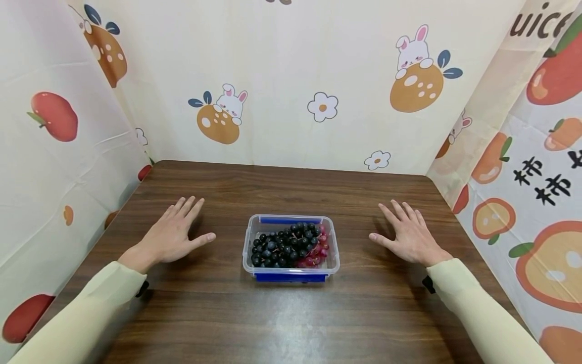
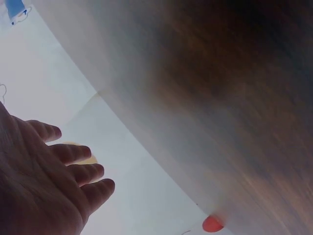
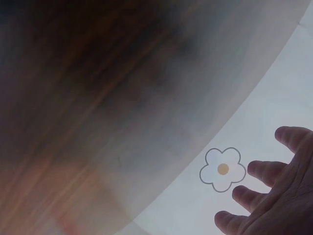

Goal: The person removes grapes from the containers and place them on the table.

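A clear plastic box [image 1: 247, 253] with blue clips stands on the table, midway between the two hands. Inside lie dark grapes [image 1: 284, 246], with red grapes [image 1: 317, 255] at the right end; no lid is seen on it. To the left of the box, my left hand [image 1: 170, 235] is palm down with fingers straight and thumb spread, holding nothing. My right hand [image 1: 406, 235] is on the other side, likewise spread and apart from the box. Both wrist views show the palms and fingers bare: the left hand [image 2: 44, 181] and the right hand [image 3: 279, 191].
The brown wooden table [image 1: 204, 313] has its far edge against a cream curtain [image 1: 282, 91] printed with rabbits and flowers. Fruit-printed cloth hangs along the left side [image 1: 54, 187] and the right side [image 1: 523, 202]. Dark bands sit at both wrists.
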The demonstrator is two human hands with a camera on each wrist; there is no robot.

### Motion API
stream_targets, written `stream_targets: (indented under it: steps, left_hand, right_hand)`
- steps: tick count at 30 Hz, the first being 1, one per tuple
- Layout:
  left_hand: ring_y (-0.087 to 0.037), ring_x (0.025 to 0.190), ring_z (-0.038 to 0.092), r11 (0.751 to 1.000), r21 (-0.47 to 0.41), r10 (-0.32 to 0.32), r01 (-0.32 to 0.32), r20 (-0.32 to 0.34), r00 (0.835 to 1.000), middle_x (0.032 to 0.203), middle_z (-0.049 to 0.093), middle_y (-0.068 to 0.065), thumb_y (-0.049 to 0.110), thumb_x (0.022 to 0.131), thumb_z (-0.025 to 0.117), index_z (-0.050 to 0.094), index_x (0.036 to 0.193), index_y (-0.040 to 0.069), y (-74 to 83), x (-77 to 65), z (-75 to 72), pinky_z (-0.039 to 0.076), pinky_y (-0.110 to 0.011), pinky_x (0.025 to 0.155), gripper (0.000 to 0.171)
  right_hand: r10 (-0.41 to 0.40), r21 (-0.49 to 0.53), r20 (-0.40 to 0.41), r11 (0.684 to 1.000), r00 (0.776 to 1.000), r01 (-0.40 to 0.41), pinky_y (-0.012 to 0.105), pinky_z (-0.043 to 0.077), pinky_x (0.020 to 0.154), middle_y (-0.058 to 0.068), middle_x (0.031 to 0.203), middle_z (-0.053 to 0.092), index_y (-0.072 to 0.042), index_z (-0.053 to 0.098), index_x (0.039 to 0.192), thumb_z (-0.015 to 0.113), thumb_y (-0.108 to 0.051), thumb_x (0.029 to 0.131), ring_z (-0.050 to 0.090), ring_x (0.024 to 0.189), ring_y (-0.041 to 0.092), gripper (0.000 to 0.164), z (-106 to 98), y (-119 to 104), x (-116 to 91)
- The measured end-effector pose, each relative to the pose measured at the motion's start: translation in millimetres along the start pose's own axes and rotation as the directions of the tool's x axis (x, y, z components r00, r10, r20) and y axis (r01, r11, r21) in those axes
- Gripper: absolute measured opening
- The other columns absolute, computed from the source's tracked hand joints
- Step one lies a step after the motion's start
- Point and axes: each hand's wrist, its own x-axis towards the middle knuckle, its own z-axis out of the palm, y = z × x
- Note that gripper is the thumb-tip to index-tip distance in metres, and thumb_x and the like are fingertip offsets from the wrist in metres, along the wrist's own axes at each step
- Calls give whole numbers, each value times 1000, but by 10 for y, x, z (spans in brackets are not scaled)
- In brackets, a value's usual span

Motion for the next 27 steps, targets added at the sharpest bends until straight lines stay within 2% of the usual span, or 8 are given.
stream_targets:
  steps: [10,27]
  left_hand:
    - [-50,153,11,1000,-11,5,-5,13,1000,167,13,-28,72,96,50,12,165,3,15,-1,16,13,-65,120,104]
    - [-48,153,10,1000,-7,4,-4,27,1000,168,13,-25,74,96,47,11,165,4,54,10,49,11,-63,121,105]
  right_hand:
    - [-14,17,3,1000,1000,14,70,6,117,26,167,16,-14,27,164,55,-73,93,12,150,52,97,18,-46,-2]
    - [-31,15,-7,999,999,31,69,7,118,24,168,16,-17,24,165,55,-72,93,13,151,52,96,23,-90,-6]
